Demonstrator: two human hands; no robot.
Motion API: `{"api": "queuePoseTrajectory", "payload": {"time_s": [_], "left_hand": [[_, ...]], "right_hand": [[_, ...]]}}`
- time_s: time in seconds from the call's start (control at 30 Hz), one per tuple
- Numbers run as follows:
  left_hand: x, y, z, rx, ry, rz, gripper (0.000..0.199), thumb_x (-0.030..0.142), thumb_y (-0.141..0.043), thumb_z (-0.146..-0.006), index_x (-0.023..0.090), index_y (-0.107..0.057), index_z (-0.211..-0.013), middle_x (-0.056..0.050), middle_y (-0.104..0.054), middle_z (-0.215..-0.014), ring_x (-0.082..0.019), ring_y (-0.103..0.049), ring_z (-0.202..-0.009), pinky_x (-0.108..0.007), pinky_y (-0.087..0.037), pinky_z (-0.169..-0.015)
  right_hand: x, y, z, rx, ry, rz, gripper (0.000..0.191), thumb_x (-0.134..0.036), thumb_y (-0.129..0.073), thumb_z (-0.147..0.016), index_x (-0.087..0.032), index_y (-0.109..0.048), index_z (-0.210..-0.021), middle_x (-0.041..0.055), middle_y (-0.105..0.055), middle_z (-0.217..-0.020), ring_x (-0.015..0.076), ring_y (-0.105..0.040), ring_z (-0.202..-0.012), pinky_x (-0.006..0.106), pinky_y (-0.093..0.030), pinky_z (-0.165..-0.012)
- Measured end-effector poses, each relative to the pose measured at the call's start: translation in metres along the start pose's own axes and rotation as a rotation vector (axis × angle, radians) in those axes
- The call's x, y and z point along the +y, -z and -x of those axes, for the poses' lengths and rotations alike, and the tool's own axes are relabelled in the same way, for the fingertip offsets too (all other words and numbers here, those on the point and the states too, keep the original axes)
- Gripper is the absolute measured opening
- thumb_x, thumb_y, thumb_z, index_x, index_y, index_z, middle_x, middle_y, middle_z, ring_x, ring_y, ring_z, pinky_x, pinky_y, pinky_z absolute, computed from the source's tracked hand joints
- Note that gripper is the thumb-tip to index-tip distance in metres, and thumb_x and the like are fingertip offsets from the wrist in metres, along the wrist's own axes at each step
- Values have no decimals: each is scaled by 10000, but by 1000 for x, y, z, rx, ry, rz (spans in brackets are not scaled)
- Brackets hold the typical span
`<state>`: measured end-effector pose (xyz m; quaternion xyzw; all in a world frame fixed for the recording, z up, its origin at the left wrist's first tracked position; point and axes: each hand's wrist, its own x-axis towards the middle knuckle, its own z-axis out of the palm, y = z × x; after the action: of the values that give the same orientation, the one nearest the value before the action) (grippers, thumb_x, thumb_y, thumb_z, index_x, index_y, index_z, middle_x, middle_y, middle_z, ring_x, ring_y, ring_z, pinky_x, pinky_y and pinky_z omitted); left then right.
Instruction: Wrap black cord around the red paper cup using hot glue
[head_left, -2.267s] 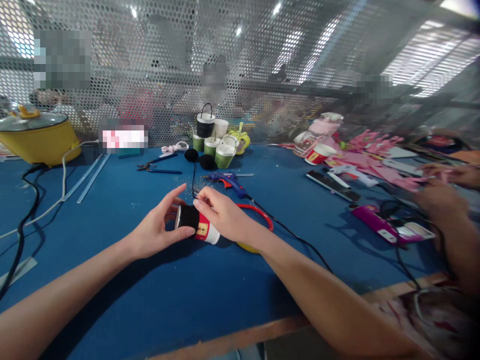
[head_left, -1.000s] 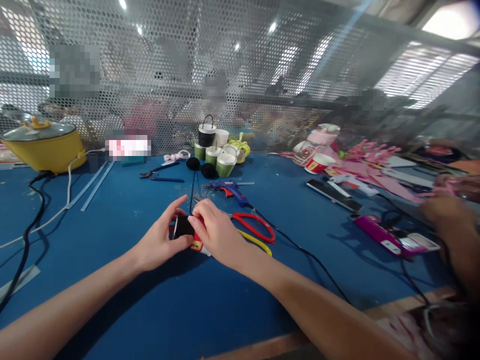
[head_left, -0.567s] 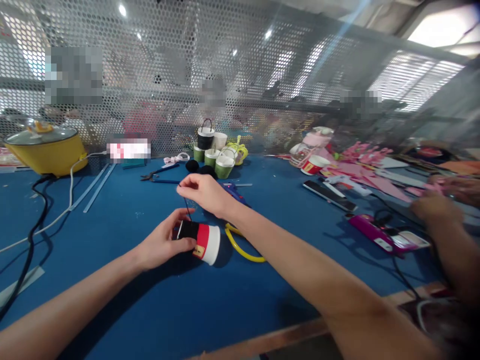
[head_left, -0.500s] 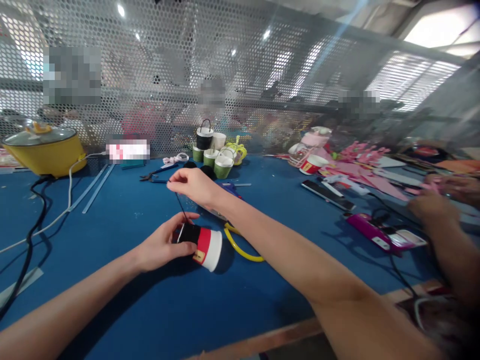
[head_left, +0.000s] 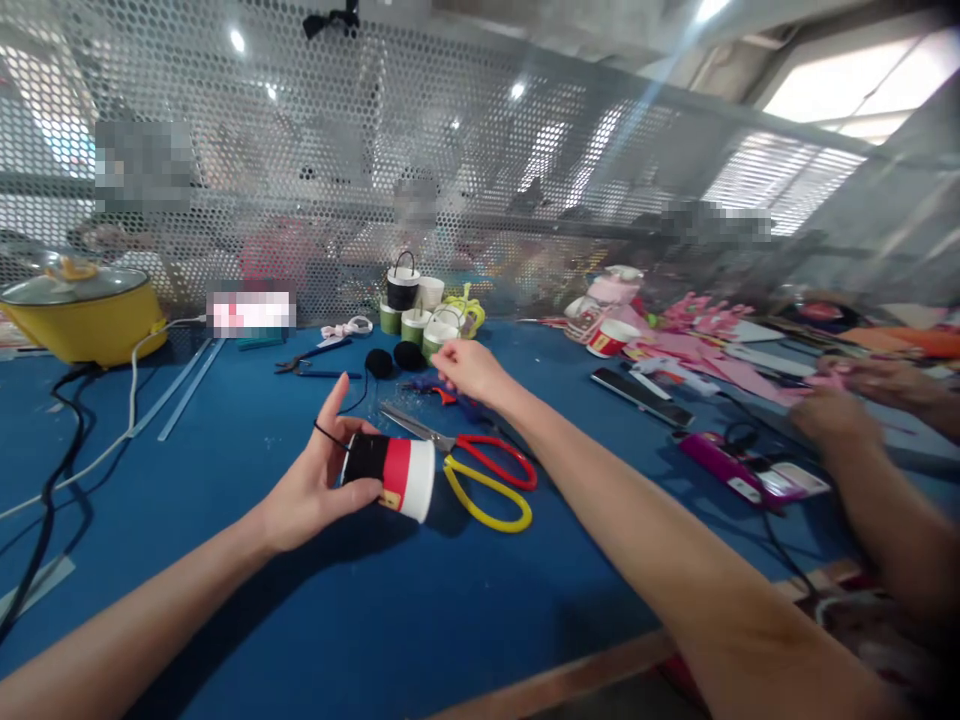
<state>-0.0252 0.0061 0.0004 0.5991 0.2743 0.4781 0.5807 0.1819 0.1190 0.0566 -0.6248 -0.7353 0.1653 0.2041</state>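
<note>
My left hand [head_left: 311, 485] grips a paper cup [head_left: 401, 475] lying on its side on the blue table [head_left: 375, 620]. The cup is red and white, with black yarn wound around its narrow end. A strand of the black yarn [head_left: 352, 405] loops over my left fingers and runs back to a black yarn ball [head_left: 379, 362]. My right hand [head_left: 469, 370] is stretched out beyond the cup, fingers loosely curled over a blue glue gun [head_left: 427, 385]; I see nothing gripped in it. Scissors [head_left: 487, 480] with red and yellow handles lie just right of the cup.
Green and white cups [head_left: 412, 320] stand at the back by the mesh wall. Pliers [head_left: 307, 360] lie to the left, and a yellow pot [head_left: 82, 315] with cables [head_left: 52, 470] stands further left. A co-worker's hands [head_left: 840, 420] work at right among pink parts and a magenta tool [head_left: 742, 470].
My right hand let go of the yarn strand it was pulling up and moved back and right to the glue gun. My left hand tilted the cup; the scissors are uncovered.
</note>
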Motion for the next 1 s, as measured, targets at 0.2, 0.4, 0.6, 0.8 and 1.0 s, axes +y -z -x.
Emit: {"api": "queuePoseTrajectory", "payload": {"time_s": [0.2,0.4,0.6,0.8,1.0], "left_hand": [[-4,3,-1,46,-3,-55,992,246,-680,-729,354,21,-1423,-41,-442,-1083,-194,-477,-950,-337,-396,-814],[-7,4,-1,57,4,-117,996,250,-682,-719,317,9,-1433,-51,-447,-1078,-202,-491,-951,-361,-420,-840],[-9,7,-1,47,25,-227,991,167,-647,-726,325,31,-1430,-54,-442,-1102,-211,-489,-992,-390,-401,-905],[-10,11,-2,76,22,-300,960,171,-625,-729,327,13,-1429,-55,-440,-1093,-206,-495,-950,-376,-414,-854],[-10,16,-5,120,59,-313,955,198,-626,-729,328,13,-1427,-50,-440,-1074,-203,-507,-929,-378,-427,-831]], "right_hand": [[48,-13,9,30,-104,152,119,-46,-647,-614,-153,-595,-620,103,-633,-718,277,-612,-848,349,-463,-737],[48,-18,11,108,-140,65,210,-105,-602,-685,-140,-616,-891,140,-659,-881,291,-607,-894,396,-469,-755],[26,17,52,-3,-55,-255,145,-254,-574,-751,-148,-602,-845,39,-641,-694,165,-600,-622,273,-468,-544],[2,23,94,-144,135,-360,226,-367,-567,-781,-164,-639,-851,15,-636,-687,134,-559,-568,256,-460,-524],[6,8,110,-113,286,-109,197,-355,-536,-798,-223,-659,-718,12,-645,-633,185,-596,-580,307,-503,-558]]}}
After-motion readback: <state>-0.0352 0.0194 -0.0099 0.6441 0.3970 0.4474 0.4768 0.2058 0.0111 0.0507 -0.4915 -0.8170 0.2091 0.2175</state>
